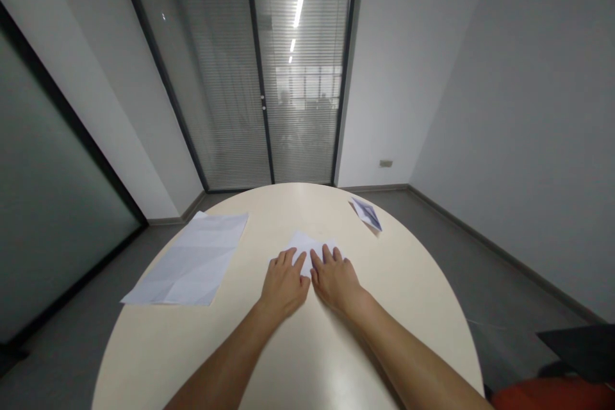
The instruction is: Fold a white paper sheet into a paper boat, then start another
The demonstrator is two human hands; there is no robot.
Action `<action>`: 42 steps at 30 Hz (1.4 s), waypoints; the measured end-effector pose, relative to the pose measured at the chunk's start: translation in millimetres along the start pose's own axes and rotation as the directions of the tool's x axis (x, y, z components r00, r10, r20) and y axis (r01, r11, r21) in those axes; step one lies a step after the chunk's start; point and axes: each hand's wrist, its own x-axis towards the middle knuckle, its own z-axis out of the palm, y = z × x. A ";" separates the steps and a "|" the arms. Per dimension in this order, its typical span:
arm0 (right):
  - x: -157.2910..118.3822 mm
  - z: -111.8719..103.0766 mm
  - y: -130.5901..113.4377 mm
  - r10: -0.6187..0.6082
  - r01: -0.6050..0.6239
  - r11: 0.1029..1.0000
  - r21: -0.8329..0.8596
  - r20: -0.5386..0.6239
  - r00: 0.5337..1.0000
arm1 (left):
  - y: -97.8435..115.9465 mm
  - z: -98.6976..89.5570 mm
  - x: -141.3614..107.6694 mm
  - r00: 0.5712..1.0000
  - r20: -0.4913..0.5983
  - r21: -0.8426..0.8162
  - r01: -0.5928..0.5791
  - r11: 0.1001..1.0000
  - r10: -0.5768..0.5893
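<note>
A small piece of white paper (pixel 302 241) lies on the round table, its far edge showing a pointed fold. Over its left part rests my left hand (pixel 287 278), palm down with the fingers spread. My right hand (pixel 334 275) lies on the right part of the paper, its fingers also apart and stretched forward. The two thumbs come close together near the paper's front edge. Much of the paper is hidden under both hands.
Large creased white sheets (pixel 192 262) lie at the table's left edge. A folded paper piece (pixel 368 214) stands at the back right. The cream round table (pixel 278 365) fills the foreground. Beyond it is a glass door with blinds (pixel 302 128). A red seat (pixel 552 394) is at lower right.
</note>
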 end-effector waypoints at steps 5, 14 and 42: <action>-0.6 -0.4 1.6 -0.001 0.000 0.999 0.036 0.036 0.999 | -1.8 1.3 -0.4 1.000 -0.002 -0.001 -0.007 1.000 0.007; 0.6 -9.6 9.3 0.095 -0.101 0.994 0.040 0.126 0.987 | -0.4 5.0 -0.7 1.000 -0.023 0.008 -0.007 1.000 0.007; 5.5 1.9 7.0 -0.014 0.022 0.997 0.070 -0.121 0.993 | -0.4 -1.6 -0.4 1.000 0.020 -0.007 0.001 1.000 -0.001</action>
